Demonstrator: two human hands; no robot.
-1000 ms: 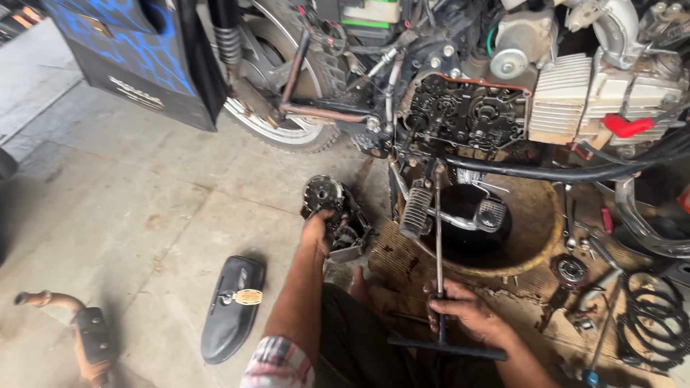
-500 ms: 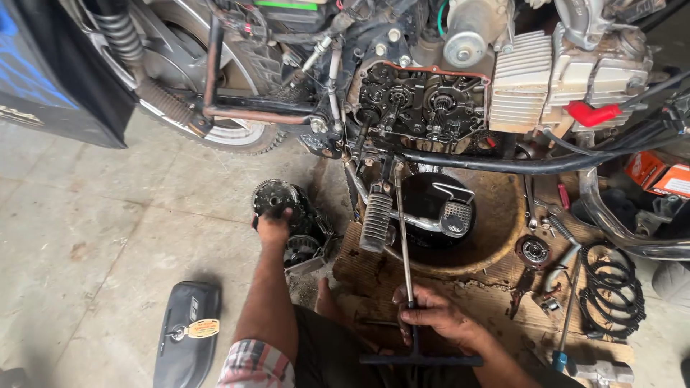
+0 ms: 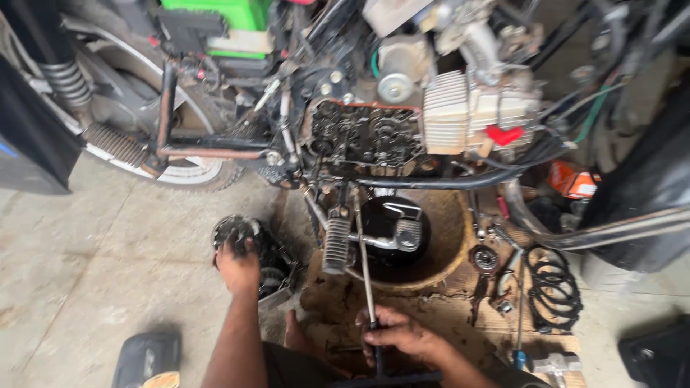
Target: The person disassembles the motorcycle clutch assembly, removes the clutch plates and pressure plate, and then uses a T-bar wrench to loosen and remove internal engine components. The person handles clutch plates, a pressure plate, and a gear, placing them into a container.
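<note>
Left hand (image 3: 238, 264) grips the greasy clutch assembly (image 3: 248, 248) on the floor, near left; right hand (image 3: 399, 334) clenches the T-handle wrench (image 3: 368, 287) reaching far towards the open engine (image 3: 366, 133); seemingly mid-disassembly; next needs steady turning.

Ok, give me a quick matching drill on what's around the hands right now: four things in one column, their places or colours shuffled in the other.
Things:
1. left hand
2. right hand
3. round pan
4. black coiled cable

Places or colours:
A. on the floor right of the pan
B. under the open engine, dark oil inside
C. on the greasy gear assembly
D. closed round the long T-handle wrench

Pairs: 1-C, 2-D, 3-B, 4-A
</note>
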